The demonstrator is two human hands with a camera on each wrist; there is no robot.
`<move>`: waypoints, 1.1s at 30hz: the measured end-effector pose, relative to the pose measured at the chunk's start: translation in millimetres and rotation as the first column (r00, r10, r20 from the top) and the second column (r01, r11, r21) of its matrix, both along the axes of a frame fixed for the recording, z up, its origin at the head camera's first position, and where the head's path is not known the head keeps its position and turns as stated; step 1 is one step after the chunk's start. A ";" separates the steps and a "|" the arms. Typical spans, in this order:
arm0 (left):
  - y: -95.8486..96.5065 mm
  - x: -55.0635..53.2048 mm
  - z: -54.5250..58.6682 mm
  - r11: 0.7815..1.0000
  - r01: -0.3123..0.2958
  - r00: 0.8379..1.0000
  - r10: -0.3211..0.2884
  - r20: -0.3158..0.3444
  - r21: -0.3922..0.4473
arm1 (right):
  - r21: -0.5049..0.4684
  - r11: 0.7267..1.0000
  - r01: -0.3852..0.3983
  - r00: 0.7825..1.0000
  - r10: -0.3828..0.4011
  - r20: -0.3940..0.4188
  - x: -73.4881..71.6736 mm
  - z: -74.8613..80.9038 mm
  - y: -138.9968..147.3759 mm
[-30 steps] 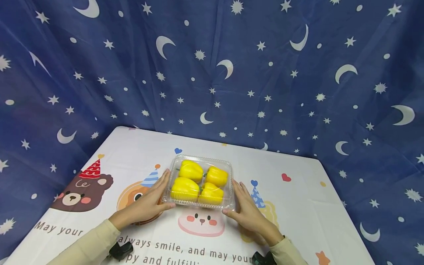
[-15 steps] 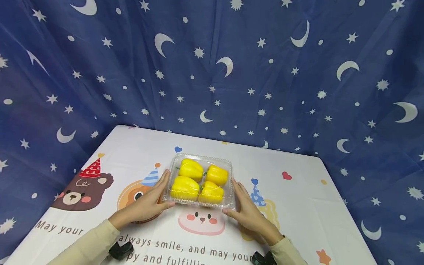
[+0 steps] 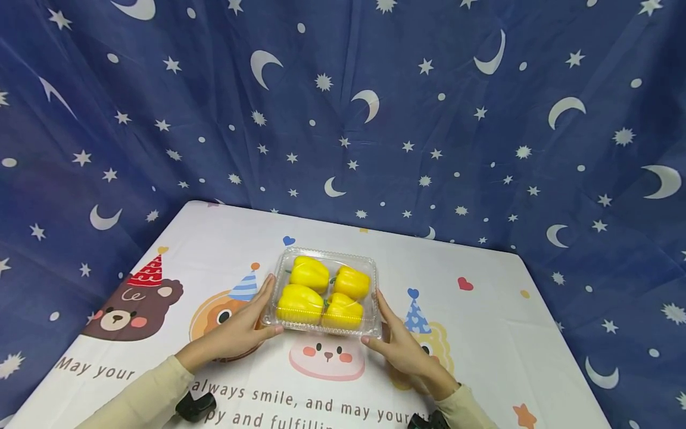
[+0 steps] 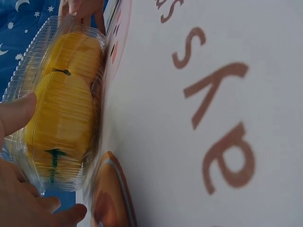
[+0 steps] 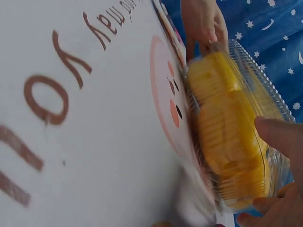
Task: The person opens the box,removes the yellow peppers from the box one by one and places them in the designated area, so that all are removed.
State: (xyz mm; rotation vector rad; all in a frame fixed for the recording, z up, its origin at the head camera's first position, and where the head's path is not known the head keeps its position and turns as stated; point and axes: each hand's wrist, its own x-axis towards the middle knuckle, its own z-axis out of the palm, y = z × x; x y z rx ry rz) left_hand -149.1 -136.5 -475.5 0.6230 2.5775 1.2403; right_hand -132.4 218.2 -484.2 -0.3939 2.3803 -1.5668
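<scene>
A clear plastic clamshell box [image 3: 328, 258] lies flat near the middle of the table, its ribbed walls and rim showing in both wrist views. Several yellow bell peppers [image 3: 300, 304] with green stems sit inside it, seen through the plastic. At the box's left side, my left hand [image 3: 236, 329] holds it, thumb at the near corner and fingers along the side. My right hand [image 3: 399, 342] grips the opposite side the same way, its thumb [image 5: 274, 135] against the near wall. Some far fingers are hidden behind the box in the wrist views.
The table's white cloth [image 3: 482, 310] carries printed animals, hearts and lettering. A dark blue curtain [image 3: 343, 107] with moons and stars hangs behind and beside the table. Black wrist-worn devices sit below both forearms, such as the left one [image 3: 195, 406].
The fingers of my right hand have drawn together along the box's side. My left hand and the box keep their places on the cloth, while the head view has tilted slightly.
</scene>
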 end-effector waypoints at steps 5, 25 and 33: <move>2.3 0.6 -0.8 1.000 -0.011 1.000 0.011 0.019 0.003 | -0.019 0.999 0.031 0.998 -0.030 0.058 2.6 0.9 -2.1; 5.5 5.4 -5.7 0.998 -0.020 0.998 0.017 0.059 0.060 | 0.003 0.999 0.037 0.996 -0.038 0.080 3.2 -1.0 -4.8; 5.2 8.6 -5.1 0.997 -0.006 0.997 0.000 0.081 0.081 | 0.003 0.999 0.044 0.997 -0.044 0.066 3.6 -2.7 -4.2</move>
